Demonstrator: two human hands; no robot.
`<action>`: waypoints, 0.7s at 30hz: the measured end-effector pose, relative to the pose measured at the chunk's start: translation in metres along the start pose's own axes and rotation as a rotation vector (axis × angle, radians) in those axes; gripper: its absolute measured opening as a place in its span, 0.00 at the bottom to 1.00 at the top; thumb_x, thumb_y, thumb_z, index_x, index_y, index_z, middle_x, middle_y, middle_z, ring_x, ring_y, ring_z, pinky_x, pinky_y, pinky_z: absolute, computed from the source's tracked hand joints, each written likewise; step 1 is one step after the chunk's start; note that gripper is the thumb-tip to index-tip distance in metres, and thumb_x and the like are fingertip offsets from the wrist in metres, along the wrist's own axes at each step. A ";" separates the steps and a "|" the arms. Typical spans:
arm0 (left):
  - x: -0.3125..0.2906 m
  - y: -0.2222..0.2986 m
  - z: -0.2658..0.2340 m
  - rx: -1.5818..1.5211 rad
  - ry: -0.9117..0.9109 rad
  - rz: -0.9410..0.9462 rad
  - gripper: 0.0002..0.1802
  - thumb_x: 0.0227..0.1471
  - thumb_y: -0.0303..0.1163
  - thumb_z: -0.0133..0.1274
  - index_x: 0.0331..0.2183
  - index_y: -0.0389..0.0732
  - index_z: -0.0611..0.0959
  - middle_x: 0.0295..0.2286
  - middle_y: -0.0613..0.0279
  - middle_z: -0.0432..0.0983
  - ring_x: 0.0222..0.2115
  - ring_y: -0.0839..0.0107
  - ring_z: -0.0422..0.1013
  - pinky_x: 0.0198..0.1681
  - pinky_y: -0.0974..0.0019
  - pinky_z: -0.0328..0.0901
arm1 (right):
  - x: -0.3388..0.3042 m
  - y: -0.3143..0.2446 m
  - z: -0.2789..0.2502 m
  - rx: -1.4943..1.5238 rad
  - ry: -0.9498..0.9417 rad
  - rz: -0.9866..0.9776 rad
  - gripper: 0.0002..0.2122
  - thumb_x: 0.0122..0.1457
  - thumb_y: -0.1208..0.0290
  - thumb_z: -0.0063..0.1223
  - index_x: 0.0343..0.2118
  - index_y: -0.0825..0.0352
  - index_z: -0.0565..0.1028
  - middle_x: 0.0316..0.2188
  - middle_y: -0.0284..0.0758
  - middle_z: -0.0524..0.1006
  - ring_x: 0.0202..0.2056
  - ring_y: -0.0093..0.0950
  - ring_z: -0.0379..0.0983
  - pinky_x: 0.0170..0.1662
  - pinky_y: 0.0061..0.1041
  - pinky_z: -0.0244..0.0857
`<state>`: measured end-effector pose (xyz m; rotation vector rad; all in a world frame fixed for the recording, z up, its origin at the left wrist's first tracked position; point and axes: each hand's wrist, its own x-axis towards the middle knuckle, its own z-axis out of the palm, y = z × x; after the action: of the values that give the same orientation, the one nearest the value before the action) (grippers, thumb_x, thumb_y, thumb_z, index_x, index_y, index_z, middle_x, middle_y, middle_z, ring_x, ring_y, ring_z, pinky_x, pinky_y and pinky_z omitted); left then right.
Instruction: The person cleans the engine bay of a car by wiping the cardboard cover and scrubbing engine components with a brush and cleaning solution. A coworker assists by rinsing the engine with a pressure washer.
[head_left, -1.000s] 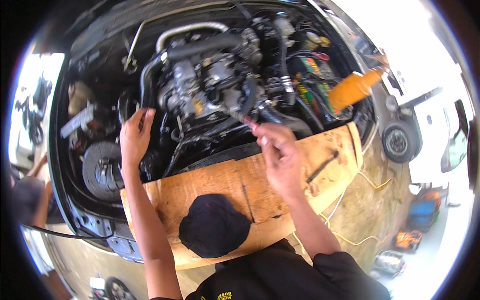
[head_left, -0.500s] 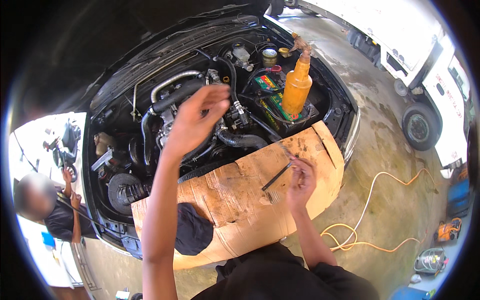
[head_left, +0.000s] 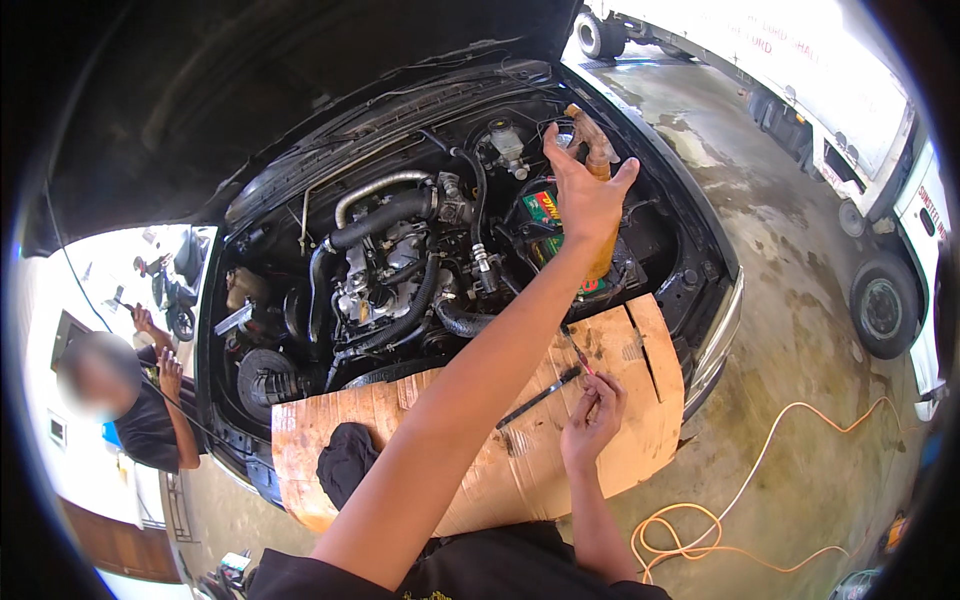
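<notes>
Evidently the biggest obstruction is the left forearm, which slants across the cardboard sheet (head_left: 650, 440) and hides part of the battery (head_left: 543, 207) and most of one amber bottle (head_left: 600, 264). That bottle stands upright at the battery, and the left hand (head_left: 590, 205) is in front of it, fingers spread with the thumb apart; whether they touch it, I cannot tell. Low over the cardboard, the right hand (head_left: 592, 425) pinches one slim tool with a reddish part (head_left: 581, 355) between thumb and fingers, its far end pointing toward the battery. Just beside it lies one dark rod (head_left: 540, 398), and one black cloth item (head_left: 347, 465) rests farther left, partly behind the forearm. Beyond the cardboard is one engine (head_left: 395, 265) under the raised hood (head_left: 300, 110). One co-worker (head_left: 150, 425) is at the left, both hands lifted; on the right, one orange-yellow cable (head_left: 690, 548) loops over the floor, and two wheels of a truck (head_left: 880, 305) show clearly. Two other containers sit in the bay, a pale reservoir (head_left: 506, 147) and a beige tank (head_left: 245, 288); their contents, like the bottle's, cannot be made out.
</notes>
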<state>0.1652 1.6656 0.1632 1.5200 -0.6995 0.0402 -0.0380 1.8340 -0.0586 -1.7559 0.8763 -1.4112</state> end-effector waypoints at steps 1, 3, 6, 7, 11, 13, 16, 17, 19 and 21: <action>-0.004 -0.002 0.008 0.014 0.082 0.013 0.58 0.55 0.39 0.77 0.72 0.40 0.55 0.60 0.32 0.77 0.58 0.38 0.78 0.63 0.42 0.69 | 0.001 -0.001 0.000 0.001 -0.004 -0.001 0.10 0.72 0.87 0.50 0.50 0.71 0.81 0.51 0.44 0.77 0.49 0.36 0.80 0.51 0.31 0.78; -0.002 -0.006 0.014 -0.016 0.052 -0.047 0.48 0.57 0.37 0.73 0.69 0.39 0.62 0.49 0.36 0.83 0.51 0.38 0.82 0.58 0.42 0.72 | 0.002 -0.002 0.000 0.003 -0.014 0.015 0.10 0.73 0.87 0.50 0.50 0.72 0.81 0.51 0.43 0.77 0.50 0.35 0.80 0.52 0.31 0.77; 0.003 -0.013 0.009 -0.022 0.089 0.066 0.30 0.57 0.30 0.66 0.59 0.38 0.74 0.37 0.38 0.87 0.41 0.38 0.85 0.50 0.42 0.76 | 0.001 -0.003 0.001 0.040 -0.061 0.050 0.09 0.73 0.86 0.49 0.50 0.73 0.81 0.52 0.43 0.77 0.50 0.34 0.79 0.53 0.31 0.77; 0.006 -0.014 0.005 -0.047 0.062 0.065 0.30 0.56 0.28 0.66 0.58 0.38 0.74 0.36 0.39 0.87 0.40 0.38 0.85 0.49 0.42 0.76 | 0.001 -0.003 0.002 0.055 -0.068 0.074 0.09 0.74 0.86 0.49 0.50 0.74 0.80 0.53 0.43 0.76 0.50 0.34 0.79 0.53 0.31 0.77; 0.008 -0.011 -0.038 -0.097 0.125 0.110 0.26 0.57 0.26 0.67 0.55 0.38 0.78 0.33 0.54 0.85 0.31 0.65 0.83 0.38 0.55 0.77 | 0.001 -0.003 0.004 0.074 -0.065 0.045 0.10 0.75 0.86 0.48 0.52 0.74 0.80 0.53 0.41 0.76 0.49 0.31 0.79 0.55 0.29 0.77; 0.001 -0.001 -0.084 -0.327 0.077 0.043 0.25 0.59 0.25 0.66 0.56 0.39 0.77 0.30 0.59 0.82 0.26 0.67 0.80 0.33 0.59 0.75 | 0.001 -0.002 0.003 0.039 -0.093 0.047 0.10 0.75 0.86 0.48 0.52 0.75 0.80 0.53 0.40 0.76 0.49 0.30 0.79 0.55 0.29 0.77; -0.018 0.025 -0.187 -0.366 -0.003 -0.051 0.23 0.62 0.23 0.65 0.57 0.39 0.78 0.29 0.68 0.80 0.23 0.79 0.75 0.26 0.68 0.71 | 0.000 0.000 0.002 0.015 -0.109 0.046 0.11 0.75 0.86 0.48 0.54 0.75 0.80 0.54 0.39 0.76 0.49 0.29 0.79 0.55 0.28 0.76; -0.026 0.035 -0.228 -0.338 -0.041 -0.109 0.23 0.62 0.23 0.65 0.57 0.39 0.79 0.28 0.67 0.79 0.23 0.78 0.75 0.27 0.68 0.71 | -0.001 0.001 0.001 0.004 -0.112 0.032 0.11 0.75 0.86 0.48 0.54 0.75 0.80 0.54 0.39 0.76 0.49 0.29 0.79 0.55 0.28 0.76; -0.047 0.056 -0.313 -0.307 -0.093 -0.205 0.23 0.64 0.22 0.65 0.58 0.38 0.79 0.28 0.67 0.78 0.24 0.77 0.75 0.29 0.68 0.72 | -0.002 0.004 0.001 0.017 -0.115 0.026 0.11 0.75 0.86 0.48 0.54 0.75 0.80 0.54 0.38 0.76 0.49 0.29 0.79 0.54 0.28 0.76; -0.073 0.073 -0.388 -0.229 -0.094 -0.273 0.21 0.65 0.23 0.64 0.58 0.36 0.81 0.28 0.67 0.78 0.24 0.78 0.74 0.30 0.69 0.72 | -0.003 0.008 0.003 0.060 -0.107 0.040 0.11 0.75 0.86 0.48 0.55 0.74 0.80 0.54 0.38 0.76 0.49 0.28 0.79 0.54 0.28 0.76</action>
<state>0.2258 2.0556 0.2353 1.3897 -0.5455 -0.3096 -0.0362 1.8333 -0.0672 -1.7425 0.8001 -1.2921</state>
